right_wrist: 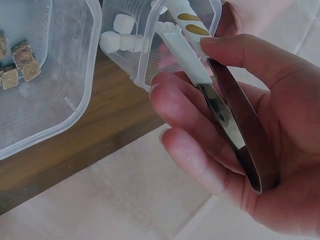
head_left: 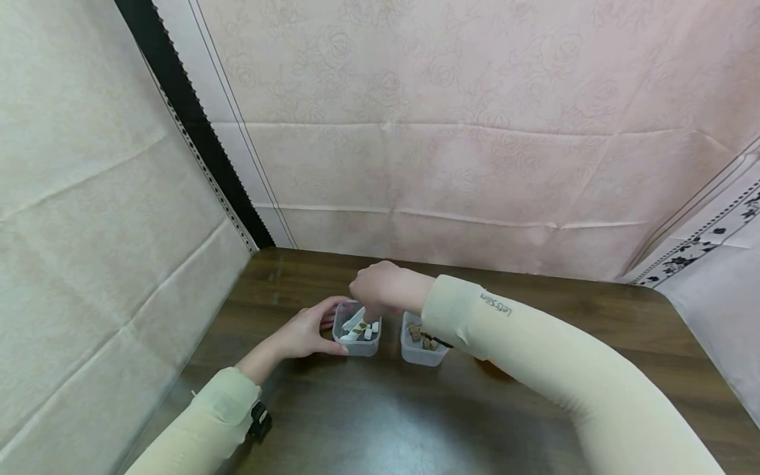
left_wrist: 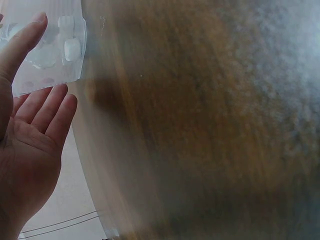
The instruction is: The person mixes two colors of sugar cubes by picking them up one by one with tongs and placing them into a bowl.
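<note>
One clear tub (head_left: 359,351) of white lumps (right_wrist: 123,24) sits on the counter (head_left: 368,422), the left hand (head_left: 305,332) gripping its sides, the right hand (head_left: 380,287) holding tongs (right_wrist: 235,92) dipped inside, and I'd pinch each lump softly, squarely across opposite faces.

Two boxes stood on the desk (head_left: 356,412), a gap between them; lumps (right_wrist: 124,24) lay in the left box (head_left: 359,349), cubes (right_wrist: 31,70) in the right box (head_left: 423,357); the left grip (head_left: 309,330) was round the left box's left side, the right grip (head_left: 381,286) above that box, the tips of the tongs (right_wrist: 182,52) inside it; the right forearm (head_left: 534,343) passed over part of the right box; a mostly hidden item (head_left: 491,369) lay to that box's right; a cloth (head_left: 451,171) hung behind the desk.
</note>
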`<state>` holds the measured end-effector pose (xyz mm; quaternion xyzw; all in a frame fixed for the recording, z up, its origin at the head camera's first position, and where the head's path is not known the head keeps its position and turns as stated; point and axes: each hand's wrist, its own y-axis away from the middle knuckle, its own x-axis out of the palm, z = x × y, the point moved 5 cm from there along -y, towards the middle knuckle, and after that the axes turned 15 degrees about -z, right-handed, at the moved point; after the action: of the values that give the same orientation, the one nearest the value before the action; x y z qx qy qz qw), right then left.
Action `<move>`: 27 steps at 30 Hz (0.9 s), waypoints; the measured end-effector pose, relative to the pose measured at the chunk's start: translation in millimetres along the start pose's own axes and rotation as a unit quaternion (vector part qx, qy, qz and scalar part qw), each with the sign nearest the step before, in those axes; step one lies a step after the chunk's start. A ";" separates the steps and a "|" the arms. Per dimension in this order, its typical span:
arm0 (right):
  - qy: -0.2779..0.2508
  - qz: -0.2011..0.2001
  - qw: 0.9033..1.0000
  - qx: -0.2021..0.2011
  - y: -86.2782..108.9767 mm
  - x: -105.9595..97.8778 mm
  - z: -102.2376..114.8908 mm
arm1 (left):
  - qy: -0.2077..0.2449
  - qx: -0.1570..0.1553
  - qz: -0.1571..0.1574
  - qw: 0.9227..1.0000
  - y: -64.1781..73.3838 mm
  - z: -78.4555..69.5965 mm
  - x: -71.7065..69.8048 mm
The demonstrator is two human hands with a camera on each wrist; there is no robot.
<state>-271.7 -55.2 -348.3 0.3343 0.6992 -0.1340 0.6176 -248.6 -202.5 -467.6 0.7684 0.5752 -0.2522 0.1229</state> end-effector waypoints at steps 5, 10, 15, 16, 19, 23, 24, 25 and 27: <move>0.011 -0.016 1.000 0.003 -2.2 0.5 4.7 | -0.005 -0.004 0.001 1.000 0.1 -0.2 -0.4; 0.011 -0.028 1.000 0.000 -3.3 0.8 8.8 | -0.010 -0.010 -0.001 1.000 0.5 0.3 -1.0; 0.009 -0.025 1.000 0.000 -4.1 2.6 11.3 | -0.009 -0.014 -0.001 1.000 0.9 1.1 -1.1; 0.011 -0.025 1.000 -0.001 -4.4 3.4 11.6 | -0.009 -0.014 0.000 1.000 0.9 1.1 -1.1; 0.012 -0.024 1.000 -0.003 -5.1 6.2 11.8 | -0.008 -0.014 0.000 1.000 1.0 0.9 -1.1; 0.008 -0.030 0.999 -0.008 -5.3 9.7 10.9 | -0.010 -0.013 -0.001 1.000 0.9 1.0 -1.0; 0.006 -0.031 0.999 -0.010 -5.2 10.3 10.4 | -0.010 -0.013 -0.002 1.000 0.9 1.1 -1.0; 0.004 -0.033 0.999 -0.010 -4.9 10.7 9.6 | -0.010 -0.012 -0.002 1.000 1.0 1.3 -0.9; -0.002 -0.033 0.999 -0.009 -3.7 11.1 7.7 | -0.011 -0.010 -0.003 1.000 1.0 1.6 -0.5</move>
<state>-268.3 -59.2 -361.3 0.3049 0.7100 -0.1489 0.6171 -248.2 -204.0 -468.8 0.7629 0.5784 -0.2548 0.1361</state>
